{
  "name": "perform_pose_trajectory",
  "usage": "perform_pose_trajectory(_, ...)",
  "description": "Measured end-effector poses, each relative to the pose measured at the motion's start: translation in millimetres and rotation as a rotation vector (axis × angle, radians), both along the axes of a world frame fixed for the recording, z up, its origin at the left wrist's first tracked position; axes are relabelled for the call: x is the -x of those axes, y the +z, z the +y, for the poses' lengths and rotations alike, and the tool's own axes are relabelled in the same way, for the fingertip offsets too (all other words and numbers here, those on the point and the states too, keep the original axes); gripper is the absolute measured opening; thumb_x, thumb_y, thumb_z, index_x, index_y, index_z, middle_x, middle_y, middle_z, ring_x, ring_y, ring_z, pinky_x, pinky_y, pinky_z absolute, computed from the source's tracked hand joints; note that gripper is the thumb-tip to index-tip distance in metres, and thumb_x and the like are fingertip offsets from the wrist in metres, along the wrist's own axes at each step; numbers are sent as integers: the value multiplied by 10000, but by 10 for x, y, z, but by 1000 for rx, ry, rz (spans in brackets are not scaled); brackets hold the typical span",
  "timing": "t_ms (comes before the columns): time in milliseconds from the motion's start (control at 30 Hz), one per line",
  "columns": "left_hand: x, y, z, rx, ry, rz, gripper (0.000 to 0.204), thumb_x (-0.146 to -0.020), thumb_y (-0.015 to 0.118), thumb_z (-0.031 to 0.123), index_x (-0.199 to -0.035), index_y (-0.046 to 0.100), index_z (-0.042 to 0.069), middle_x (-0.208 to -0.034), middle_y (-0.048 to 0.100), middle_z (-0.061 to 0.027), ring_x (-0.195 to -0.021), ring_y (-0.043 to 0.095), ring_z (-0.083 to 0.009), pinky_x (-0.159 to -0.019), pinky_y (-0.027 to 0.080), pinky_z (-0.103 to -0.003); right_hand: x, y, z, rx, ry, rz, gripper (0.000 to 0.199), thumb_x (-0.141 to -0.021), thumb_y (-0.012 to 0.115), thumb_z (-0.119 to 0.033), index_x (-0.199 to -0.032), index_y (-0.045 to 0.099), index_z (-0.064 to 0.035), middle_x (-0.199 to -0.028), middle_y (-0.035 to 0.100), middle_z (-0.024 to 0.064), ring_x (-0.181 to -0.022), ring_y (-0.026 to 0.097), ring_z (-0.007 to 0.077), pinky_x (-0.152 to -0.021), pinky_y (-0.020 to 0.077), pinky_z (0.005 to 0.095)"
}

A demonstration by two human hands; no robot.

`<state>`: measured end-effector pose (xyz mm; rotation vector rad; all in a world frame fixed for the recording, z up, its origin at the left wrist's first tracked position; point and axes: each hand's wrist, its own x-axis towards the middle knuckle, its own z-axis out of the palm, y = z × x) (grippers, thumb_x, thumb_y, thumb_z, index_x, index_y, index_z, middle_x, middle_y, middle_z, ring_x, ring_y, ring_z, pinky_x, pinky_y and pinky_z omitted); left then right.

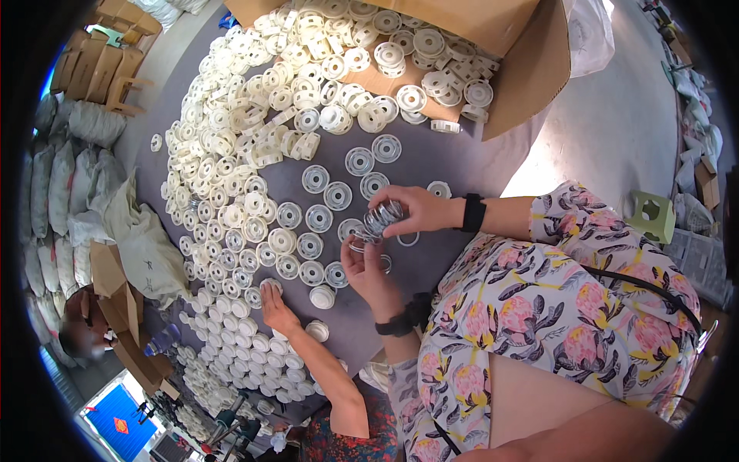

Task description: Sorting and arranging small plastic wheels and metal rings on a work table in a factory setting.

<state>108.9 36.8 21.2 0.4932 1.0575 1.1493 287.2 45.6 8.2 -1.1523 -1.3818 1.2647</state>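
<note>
My right hand (416,210) is closed around a small stack of shiny metal rings (379,219). Just below it, my left hand (365,271) pinches one metal ring (360,245) at the lower end of that stack. Beneath both hands, round white plastic parts with a centre hole (337,195) lie spaced out on the grey tabletop (339,150); several show a shiny ring inside. A loose pale ring (409,239) lies partly hidden beside my right hand, and another part (439,190) sits just beyond it.
A large pile of white plastic parts (223,115) covers the far left side. An open cardboard box (531,73) spills more parts at the back. A co-worker's hand (277,312) touches a part at the near left, beside rows of white round pieces (239,346). Sacks (61,192) line the left.
</note>
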Motion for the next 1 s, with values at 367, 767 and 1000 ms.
perform_pose_trajectory(367, 57, 185, 138, -294, -290, 530, 370, -819, 572, -31, -1176, 476, -15, -1053, 577, -105, -953, 590, -191, -790, 490, -286, -153, -50, 90, 765, 234, 431, 394, -776, 680, -256, -1078, 543, -44, -1014, 563, 48, -849, 587, 152, -717, 515, 299)
perform_pose_trajectory(767, 368, -686, 408, -393, -495, 1434, 442, -731, 700, 161, -1126, 553, 28, -987, 567, -114, -856, 585, -240, -698, 477, -335, -319, -356, -48, 288, -96, -222, 563, -687, 723, -430, -1062, 582, -35, -1017, 595, 149, -953, 562, 275, -846, 431, 347)
perform_pose_trajectory(1000, 422, -760, 358, -522, -663, 1679, 466, -666, 731, 213, -1080, 574, 69, -988, 541, -148, -897, 549, -315, -743, 450, -403, -280, -371, -232, 573, -175, 52, 518, -707, 736, -370, -1061, 581, -25, -893, 601, 80, -740, 588, 148, -585, 493, 256)
